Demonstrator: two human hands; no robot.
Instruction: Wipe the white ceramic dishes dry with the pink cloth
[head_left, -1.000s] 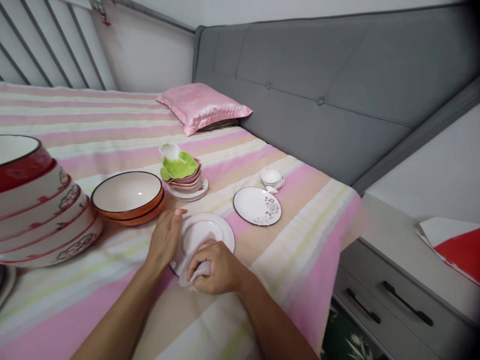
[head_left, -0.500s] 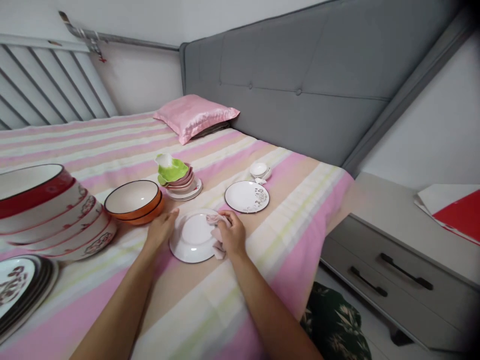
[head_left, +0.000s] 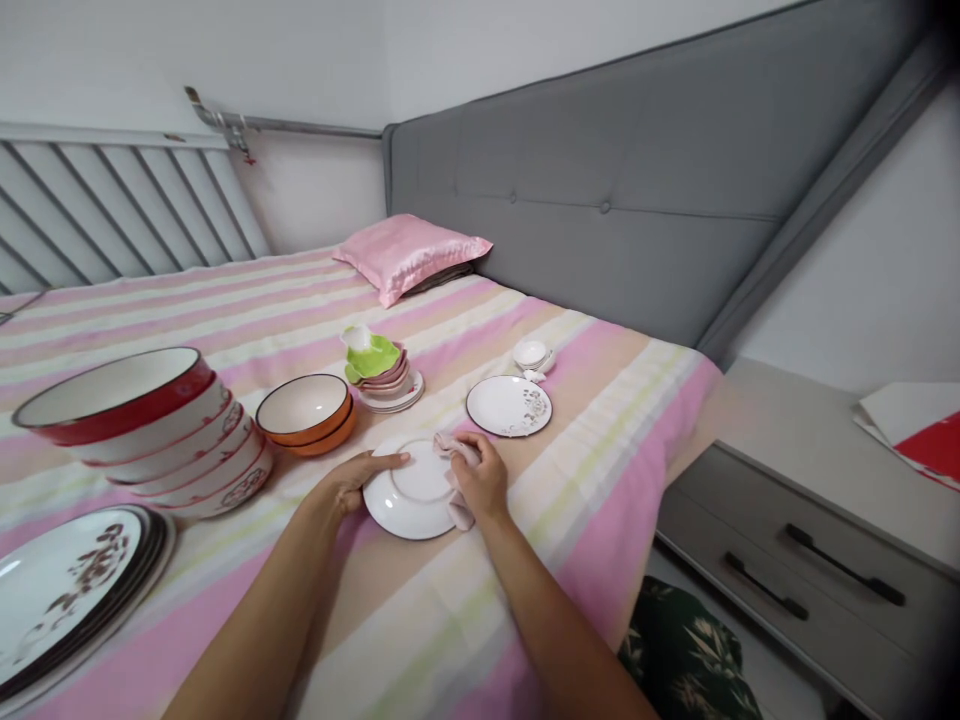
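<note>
A white plate (head_left: 409, 500) with a thin dark rim is turned so its underside, with a raised ring, faces me. My left hand (head_left: 358, 478) grips its left edge, the thumb lying over the underside. Against its right side, my right hand (head_left: 481, 475) is closed on a pale pink cloth (head_left: 459, 510) that touches the plate. Just beyond lies a white plate with a brown flower print (head_left: 506, 405). Two stacked orange bowls (head_left: 304, 415) stand to the left of the held plate.
Left of the orange bowls rises a stack of red-rimmed bowls (head_left: 180, 465), with stacked flowered plates (head_left: 67, 580) in front. Behind are leaf-shaped dishes (head_left: 375, 360) on saucers and small white bowls (head_left: 531, 353). A pink pillow (head_left: 412, 250) lies by the headboard (head_left: 570, 180); a nightstand (head_left: 810, 560) is right.
My left thumb has moved onto the plate's underside, where the hand was at its edge before. The cloth hand stays at the right side. The camera view has shifted, moving everything rightward and down.
</note>
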